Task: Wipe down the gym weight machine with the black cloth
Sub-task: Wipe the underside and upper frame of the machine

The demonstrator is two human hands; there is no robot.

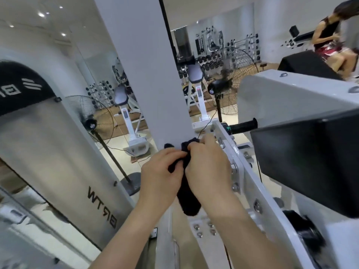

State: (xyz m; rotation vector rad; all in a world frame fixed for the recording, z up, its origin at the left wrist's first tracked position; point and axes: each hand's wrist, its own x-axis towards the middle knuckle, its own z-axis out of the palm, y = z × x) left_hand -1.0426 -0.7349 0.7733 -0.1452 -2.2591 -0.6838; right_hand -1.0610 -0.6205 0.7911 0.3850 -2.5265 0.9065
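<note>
Indoor gym. White weight machine frame (250,183) with bolted plates and black pads in the foreground; mirrored wall (213,55) reflecting dumbbell racks (244,45); standing floor fans (93,121); wooden flooring; recessed ceiling lights; another person (330,35) near a black bench far right.

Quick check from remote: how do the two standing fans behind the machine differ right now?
The left fan stands left of the white upright post, the right fan on the post's other side. The left fan looks smaller and sits lower in the view; the right fan's cage looks larger and higher. The left fan's round floor base shows; the right fan's base is hidden behind the machine frame. Both are black, with wire cages on thin black poles.
</note>
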